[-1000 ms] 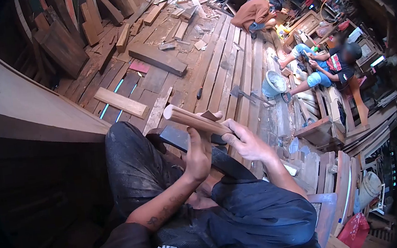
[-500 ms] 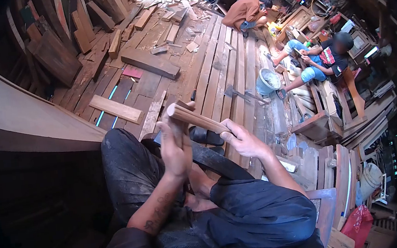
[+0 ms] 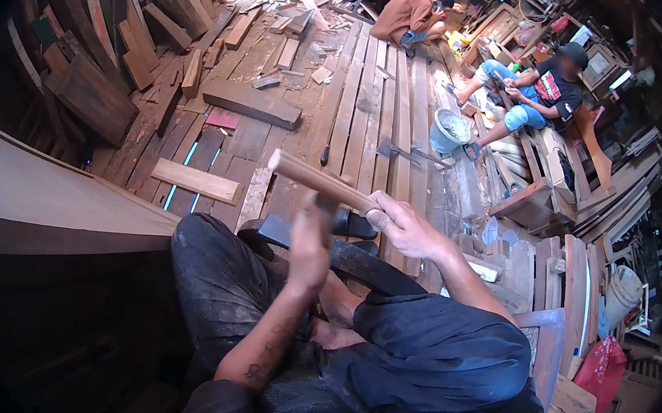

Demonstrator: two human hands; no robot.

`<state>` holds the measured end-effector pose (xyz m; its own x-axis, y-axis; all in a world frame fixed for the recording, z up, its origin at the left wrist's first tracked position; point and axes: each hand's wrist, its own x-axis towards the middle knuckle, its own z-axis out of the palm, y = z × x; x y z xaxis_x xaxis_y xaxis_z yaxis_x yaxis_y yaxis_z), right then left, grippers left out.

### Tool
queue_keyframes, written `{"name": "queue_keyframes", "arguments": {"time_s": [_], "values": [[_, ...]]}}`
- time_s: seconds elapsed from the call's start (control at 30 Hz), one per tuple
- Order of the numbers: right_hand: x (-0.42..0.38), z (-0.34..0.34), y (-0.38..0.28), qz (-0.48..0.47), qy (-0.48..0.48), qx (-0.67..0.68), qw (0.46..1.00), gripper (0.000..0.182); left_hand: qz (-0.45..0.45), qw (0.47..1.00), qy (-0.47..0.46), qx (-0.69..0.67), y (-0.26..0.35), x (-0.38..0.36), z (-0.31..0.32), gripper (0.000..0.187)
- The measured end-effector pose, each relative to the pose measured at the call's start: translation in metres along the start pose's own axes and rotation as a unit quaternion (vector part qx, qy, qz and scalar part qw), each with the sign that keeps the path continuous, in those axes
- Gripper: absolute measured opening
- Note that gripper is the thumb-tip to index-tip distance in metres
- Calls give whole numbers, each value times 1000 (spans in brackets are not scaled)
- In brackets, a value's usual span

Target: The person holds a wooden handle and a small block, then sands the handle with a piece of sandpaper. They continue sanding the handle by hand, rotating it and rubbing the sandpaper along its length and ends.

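A smooth, rounded wooden stick points up and to the left above my lap. My right hand is closed around its lower right end. My left hand is against the underside of the stick, near its middle; motion smears its fingers, and a dark brown patch shows at them that I cannot make out. Below the hands, a dark curved piece lies across between my legs.
Planks cover the floor, with a thick board, a pale board, a hatchet and a bucket. One person sits at the right; two others crouch farther back. A large pale panel stands at the left.
My left hand has moved down and to the right along the stick, away from its upper end. The stick's upper end has shifted slightly up and left. The seated person's arms have moved.
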<state>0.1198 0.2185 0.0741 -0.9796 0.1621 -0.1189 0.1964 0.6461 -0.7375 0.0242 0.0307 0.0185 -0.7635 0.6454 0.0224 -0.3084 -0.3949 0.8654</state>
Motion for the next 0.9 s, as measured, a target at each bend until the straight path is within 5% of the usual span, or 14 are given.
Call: {"name": "queue_keyframes", "arguments": {"time_s": [0.03,0.17,0.27,0.33,0.43,0.5,0.67,0.8,0.9], "values": [[0,0,-3,1,1,7,1000,32,50,997,-61,-26,-14,1,7,66],[0,-4,12,10,5,-2,1000,33,-25,997,54,-48,-13,-1,-1,70],[1,-6,18,25,-13,-9,1000,35,21,980,124,-157,2,10,-12,69],[1,-2,13,21,-23,-7,999,36,-16,983,100,-155,7,3,-11,61],[0,1,6,2,-30,-15,999,37,50,998,2,-22,-1,0,3,46],[-1,-2,9,5,-34,-22,999,37,69,994,14,-84,4,6,-1,42],[0,-1,8,14,-42,-27,999,36,88,982,65,-153,32,12,-10,46],[-1,0,4,-12,-39,-29,999,36,-4,990,4,-144,-11,0,1,51],[-1,-2,10,4,-32,-27,999,36,47,981,21,-186,5,7,-7,49]]}}
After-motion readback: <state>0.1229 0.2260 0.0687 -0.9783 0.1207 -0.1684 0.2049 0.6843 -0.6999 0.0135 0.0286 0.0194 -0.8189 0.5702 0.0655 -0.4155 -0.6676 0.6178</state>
